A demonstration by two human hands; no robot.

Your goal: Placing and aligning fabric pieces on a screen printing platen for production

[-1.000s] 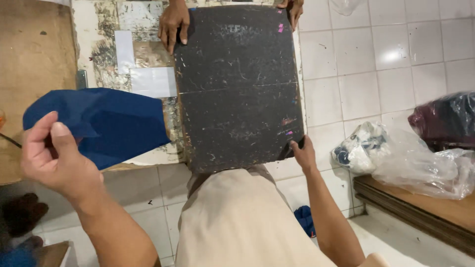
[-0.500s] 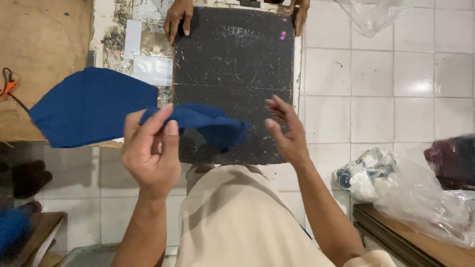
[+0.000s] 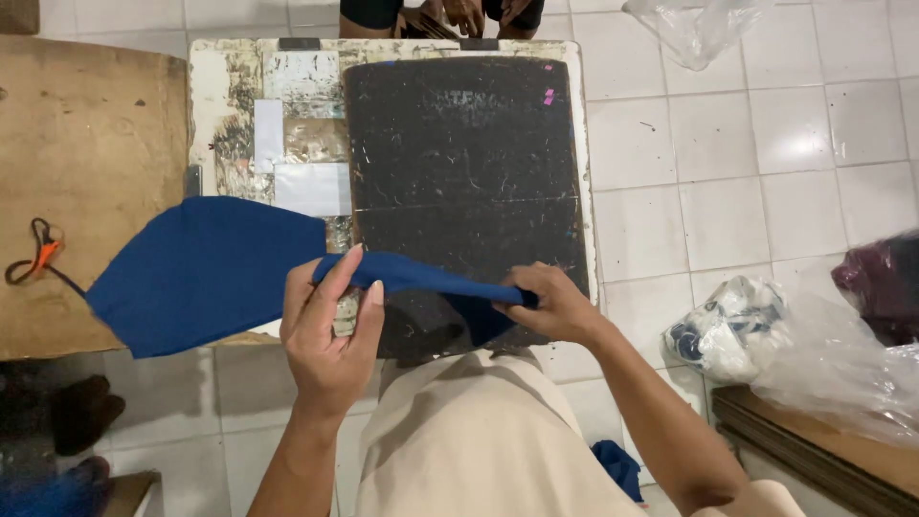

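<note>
A blue piece of cloth (image 3: 206, 273) hangs stretched between both my hands, above the near edge of a black worn board (image 3: 464, 182). My left hand (image 3: 330, 335) pinches the cloth's edge between thumb and fingers. At the board's near right corner my right hand (image 3: 550, 304) grips the cloth's other end. The wide part of the cloth droops to the left over a wooden table (image 3: 86, 163). The black board lies on a stained white stand (image 3: 273, 105).
Another person's hands (image 3: 464, 14) rest at the far end of the stand. Small scissors with an orange handle (image 3: 38, 254) lie on the wooden table. Plastic bags of fabric (image 3: 823, 335) sit on the tiled floor at the right, beside a low wooden platform (image 3: 814, 445).
The cloth came from my left hand alone at the left to being held by both hands over the board's near edge. The other person's hands left the board's far corners.
</note>
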